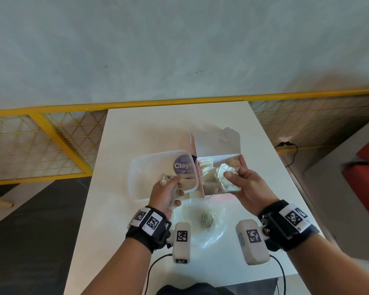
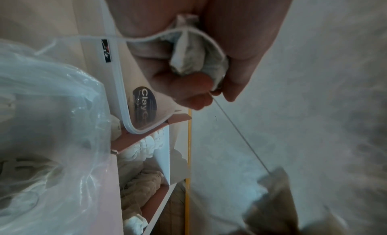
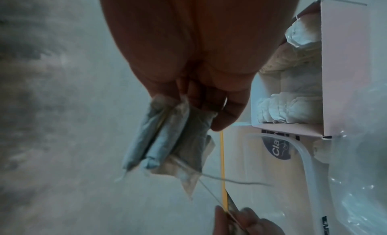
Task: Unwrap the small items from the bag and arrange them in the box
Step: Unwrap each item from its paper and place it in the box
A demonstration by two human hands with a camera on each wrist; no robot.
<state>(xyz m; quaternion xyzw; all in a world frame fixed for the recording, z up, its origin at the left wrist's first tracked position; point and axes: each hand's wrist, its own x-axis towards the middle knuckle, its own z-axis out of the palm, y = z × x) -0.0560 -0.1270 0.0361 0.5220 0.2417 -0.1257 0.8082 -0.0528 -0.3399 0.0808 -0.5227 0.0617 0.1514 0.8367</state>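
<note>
My right hand (image 1: 232, 177) pinches a pale tea bag (image 1: 226, 177) above the open pink box (image 1: 222, 156). The right wrist view shows that tea bag (image 3: 167, 142) hanging from the right hand (image 3: 205, 112). A thin string (image 2: 240, 136) runs taut from it to my left hand (image 2: 209, 89). My left hand (image 1: 175, 188) grips a crumpled pale pouch (image 2: 196, 56) over the clear container (image 1: 136, 179). Several tea bags (image 3: 282, 106) lie in the box (image 3: 345, 73). A clear plastic bag (image 1: 213, 233) with more tea bags (image 1: 208, 217) lies between my wrists.
The clear container has a lid with a purple label (image 1: 182, 166) and touches the box's left side. The box's lid (image 1: 217, 141) stands up at the back. All this rests on a white table (image 1: 149, 128); a yellow mesh rail (image 1: 51, 133) runs behind it.
</note>
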